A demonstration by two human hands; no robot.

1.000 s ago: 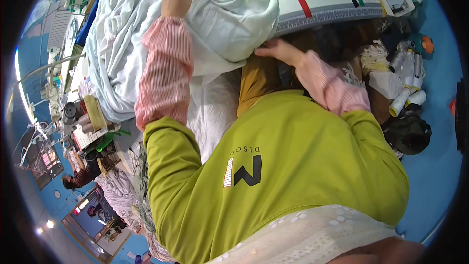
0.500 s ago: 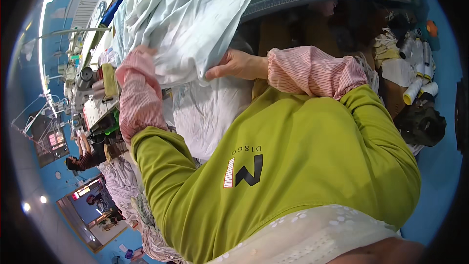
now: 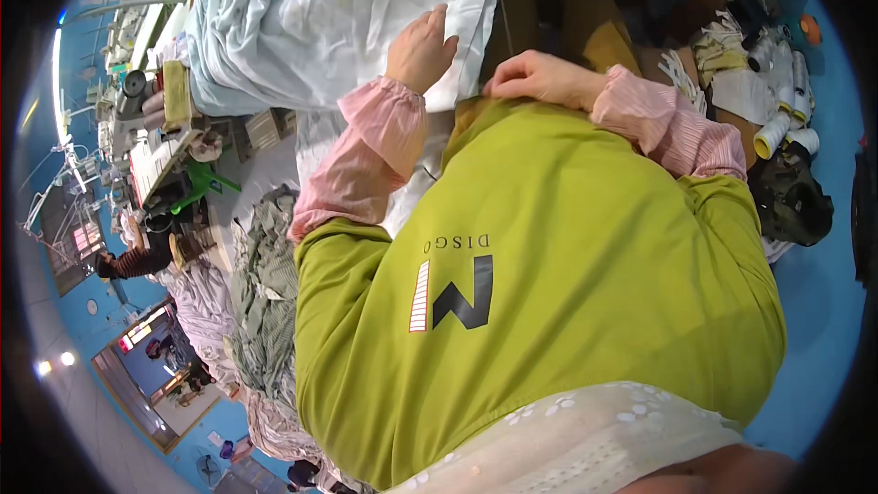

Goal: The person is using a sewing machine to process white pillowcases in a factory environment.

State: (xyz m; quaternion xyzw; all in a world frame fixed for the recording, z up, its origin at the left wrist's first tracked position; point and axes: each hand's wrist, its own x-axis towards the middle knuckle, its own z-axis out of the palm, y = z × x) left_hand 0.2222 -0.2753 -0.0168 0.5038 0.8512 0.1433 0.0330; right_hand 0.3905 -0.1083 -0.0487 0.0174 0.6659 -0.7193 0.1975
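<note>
Fingers straight and gripping nothing, our left hand [image 3: 422, 52] is over the pale cloth [image 3: 338, 27]; our right hand [image 3: 546, 80] curls by its near right corner, can't tell if pinching.

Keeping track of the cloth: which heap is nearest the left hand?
The pale blue-white heap, spread beneath the left hand; the grey-green heap and pale pinkish heap lie farther off, toward the lower left.

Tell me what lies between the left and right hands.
In the head view, an edge strip of pale cloth lies between the left hand and right hand.
</note>
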